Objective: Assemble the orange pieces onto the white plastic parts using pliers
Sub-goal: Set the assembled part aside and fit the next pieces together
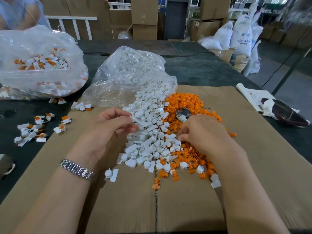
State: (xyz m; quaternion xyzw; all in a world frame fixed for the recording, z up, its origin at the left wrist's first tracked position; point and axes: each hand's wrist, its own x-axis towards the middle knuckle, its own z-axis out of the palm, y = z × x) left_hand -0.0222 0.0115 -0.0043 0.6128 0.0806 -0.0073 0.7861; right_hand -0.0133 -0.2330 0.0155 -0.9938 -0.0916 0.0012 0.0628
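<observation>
On the cardboard sheet (118, 200) nearest the person, left hand (108, 127) pinches one white part (133, 119) between thumb and fingertips; right hand (202, 134) is curled round the pliers (183, 114), fingertips down in the orange pieces (189, 105). Big loose heap of white parts (148, 132) remains mid-sheet, spilling from a clear bag (128, 73). Finished pieces (33, 129) scattered at the table's left edge, more bagged (42, 65) at the far left corner; judged well short of done.

Hands (109, 125) over white parts (148, 132)
</observation>
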